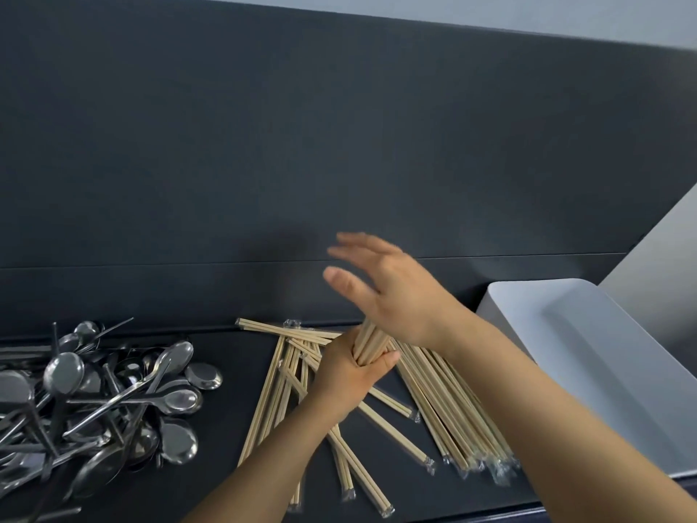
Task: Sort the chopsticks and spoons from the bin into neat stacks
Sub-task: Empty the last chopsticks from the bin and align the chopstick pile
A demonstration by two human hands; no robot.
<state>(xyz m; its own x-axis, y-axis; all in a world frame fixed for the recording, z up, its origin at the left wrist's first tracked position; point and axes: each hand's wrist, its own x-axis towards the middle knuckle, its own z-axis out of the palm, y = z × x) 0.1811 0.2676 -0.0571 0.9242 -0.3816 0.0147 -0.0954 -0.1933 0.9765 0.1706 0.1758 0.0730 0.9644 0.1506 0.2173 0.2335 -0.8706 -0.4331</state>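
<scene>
We see the left hand (pixel 347 375) and right hand (pixel 392 292) (this one blurred) bare, and both forearms bare too.

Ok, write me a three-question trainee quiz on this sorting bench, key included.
1. True or false: the left hand grips a bundle of chopsticks.
2. Where does the pile of spoons lie on the table?
A) right of the loose chopsticks
B) left of the loose chopsticks
C) in the person's hands
3. Fill in: the right hand, above the bundle, has its fingers ____ (open or shut).

Key: 1 true; 2 B; 3 open.
</scene>
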